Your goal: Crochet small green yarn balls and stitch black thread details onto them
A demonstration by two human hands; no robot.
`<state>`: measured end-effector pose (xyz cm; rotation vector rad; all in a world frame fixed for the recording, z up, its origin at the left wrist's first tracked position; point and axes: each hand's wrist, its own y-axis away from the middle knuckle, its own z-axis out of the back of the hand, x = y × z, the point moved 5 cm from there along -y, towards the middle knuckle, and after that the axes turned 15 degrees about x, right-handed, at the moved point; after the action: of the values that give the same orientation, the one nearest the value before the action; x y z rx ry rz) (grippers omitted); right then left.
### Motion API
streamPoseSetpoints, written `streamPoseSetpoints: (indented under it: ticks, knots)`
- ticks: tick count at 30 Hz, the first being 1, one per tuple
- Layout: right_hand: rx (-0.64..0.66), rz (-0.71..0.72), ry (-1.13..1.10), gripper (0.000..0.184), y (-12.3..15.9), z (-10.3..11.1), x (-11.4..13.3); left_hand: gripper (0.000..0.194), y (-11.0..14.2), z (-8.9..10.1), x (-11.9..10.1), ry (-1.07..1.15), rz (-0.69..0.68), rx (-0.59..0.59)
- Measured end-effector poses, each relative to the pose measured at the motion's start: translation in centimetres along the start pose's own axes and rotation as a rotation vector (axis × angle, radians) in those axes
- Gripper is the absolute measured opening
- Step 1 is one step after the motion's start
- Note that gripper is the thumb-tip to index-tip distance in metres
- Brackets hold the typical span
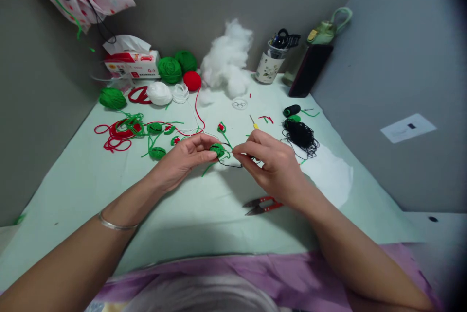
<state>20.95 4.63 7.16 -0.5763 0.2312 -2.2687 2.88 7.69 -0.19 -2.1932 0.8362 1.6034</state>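
Observation:
My left hand point(191, 156) is closed around a small green crocheted ball point(217, 150), pinched between thumb and fingertips. A dark thread point(229, 165) loops from the ball toward my right hand point(272, 161). The right thumb and index finger are pressed together just right of the ball, on something too thin to make out. Just beyond the right knuckles shows a yellow-handled tool with a thin metal shaft point(254, 122). Red-handled thread snips point(260, 205) lie below the right hand. Two similar green crocheted balls point(157, 153) rest left of my left hand.
Small red-and-green crocheted pieces point(221, 128) lie ahead of my hands. Tangled red yarn point(118, 132) is at left, black cord point(301, 137) at right. Along the back stand a tissue box point(133, 65), green yarn balls point(170, 70), white stuffing point(229, 59), a cup point(270, 66) and a phone point(310, 71).

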Motion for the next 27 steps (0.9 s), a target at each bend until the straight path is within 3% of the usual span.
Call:
streamPoseSetpoints:
  ticks: [11, 16, 22, 27]
  knots:
    - [0.135, -0.041, 0.037, 0.023, 0.1, -0.6, 0.0, 0.027, 0.1, 0.0, 0.0, -0.173, -0.056, -0.051]
    - [0.168, -0.108, -0.140, 0.018, 0.0, -1.2, -0.4, 0.030, 0.2, -0.4, 0.1, -0.215, -0.040, -0.070]
    - [0.107, -0.234, -0.401, 0.010, -0.2, -1.4, -2.0, 0.036, 0.7, -0.8, -0.3, -0.195, -0.123, -0.111]
    - [0.132, -0.273, -0.594, 0.011, -0.4, -1.9, -2.6, 0.035, 1.1, -1.2, -1.0, -0.237, -0.167, -0.149]
